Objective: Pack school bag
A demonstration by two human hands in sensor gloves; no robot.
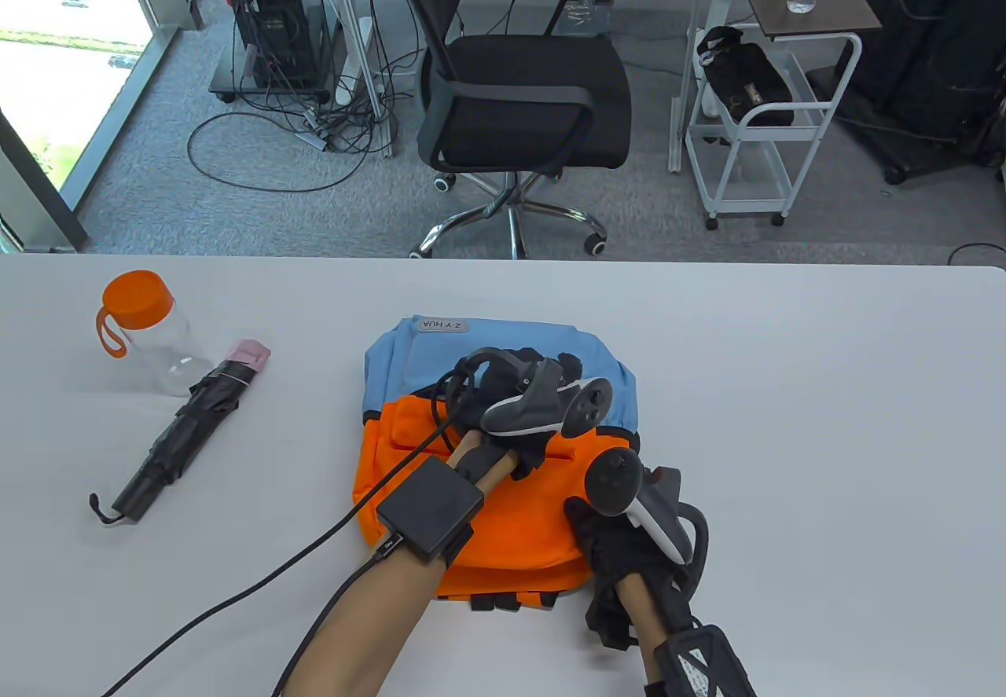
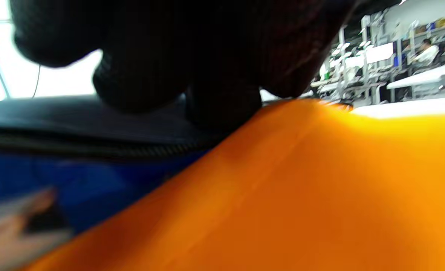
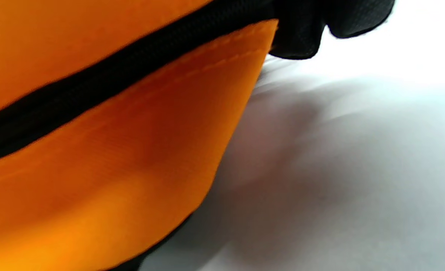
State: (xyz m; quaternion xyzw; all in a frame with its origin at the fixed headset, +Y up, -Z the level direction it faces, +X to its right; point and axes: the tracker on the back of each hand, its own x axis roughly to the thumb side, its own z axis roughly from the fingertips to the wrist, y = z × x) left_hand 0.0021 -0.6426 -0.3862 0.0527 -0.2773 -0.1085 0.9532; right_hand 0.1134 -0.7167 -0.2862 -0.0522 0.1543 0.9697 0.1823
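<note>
The orange and blue school bag [image 1: 519,524] lies flat at the table's middle. My left hand [image 1: 542,383] rests on top of it at the seam between blue and orange. In the left wrist view its gloved fingers [image 2: 192,67] bunch together on the black zipper [image 2: 94,148]; the pull is hidden. My right hand [image 1: 621,548] lies against the bag's right side. In the right wrist view its fingers [image 3: 320,22] touch the bag's edge beside a black zipper [image 3: 94,90]. A clear bottle with an orange lid [image 1: 149,331] and a folded black umbrella [image 1: 189,430] lie at the left, away from both hands.
The white table [image 1: 786,414] stretches bare to the right of the bag. A black office chair [image 1: 519,100] and a white cart [image 1: 754,123] stand on the floor beyond the far edge. A cable [image 1: 236,610] runs from my left wrist across the table.
</note>
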